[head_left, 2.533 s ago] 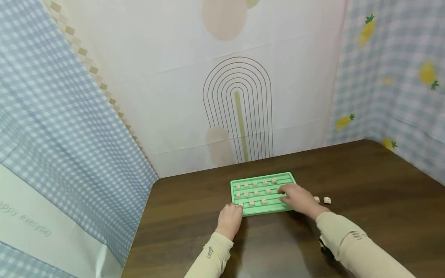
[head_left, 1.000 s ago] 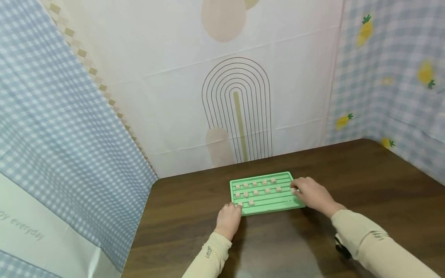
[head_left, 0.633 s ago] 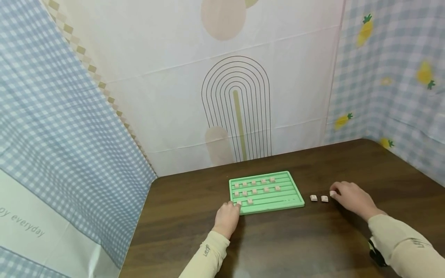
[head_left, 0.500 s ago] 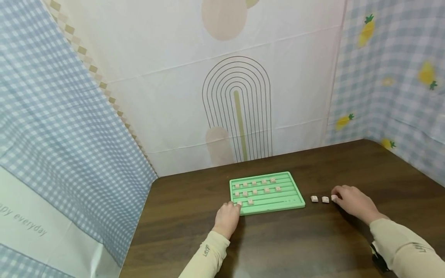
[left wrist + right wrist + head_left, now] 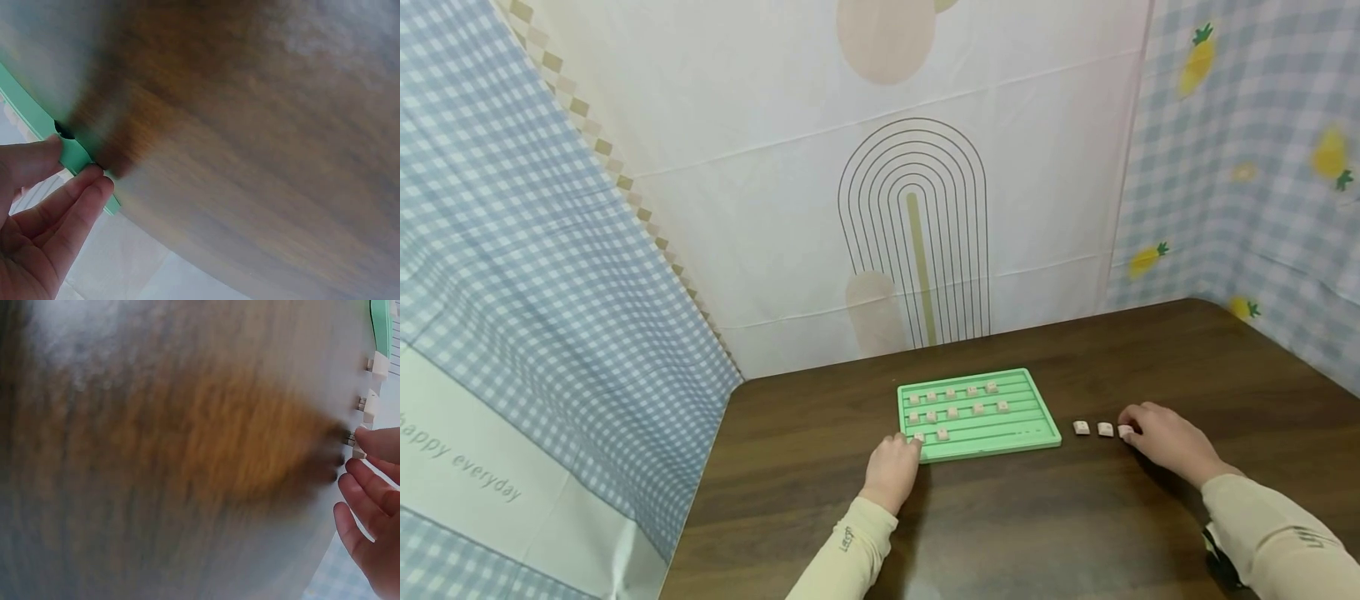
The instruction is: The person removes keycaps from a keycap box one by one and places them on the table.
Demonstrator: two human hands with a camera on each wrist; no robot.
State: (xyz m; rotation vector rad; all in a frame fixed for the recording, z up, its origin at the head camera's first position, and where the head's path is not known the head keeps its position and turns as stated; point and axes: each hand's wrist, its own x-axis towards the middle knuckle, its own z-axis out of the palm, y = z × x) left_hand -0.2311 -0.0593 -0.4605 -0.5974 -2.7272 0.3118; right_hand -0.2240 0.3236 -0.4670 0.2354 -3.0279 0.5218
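A light green ridged tray [image 5: 977,446] lies on the table, bearing rows of small white keycaps [image 5: 952,412]. My left hand [image 5: 891,473] holds its near left corner; in the left wrist view the thumb and fingers pinch the green rim [image 5: 75,156]. To the right of the tray, two keycaps sit on the wood, a nearer one [image 5: 1081,427] and another [image 5: 1105,429] beside it. My right hand [image 5: 1168,442] pinches a third keycap [image 5: 1125,432] at the right end of that line, low at the table surface. The right wrist view shows thumb and fingertips around this keycap [image 5: 359,451].
The dark wooden table [image 5: 1000,533] runs back to a pale cloth wall [image 5: 775,208] with printed arches. Blue checked cloth [image 5: 572,275] hangs along the left side, and pineapple-patterned cloth [image 5: 1262,192] at the right. A dark wrist strap [image 5: 1221,558] shows under the right sleeve.
My right hand has taken a keycap from the tray's near row, carried it right, and lowered it beside the two others on the table. The left hand stays at the tray's corner.
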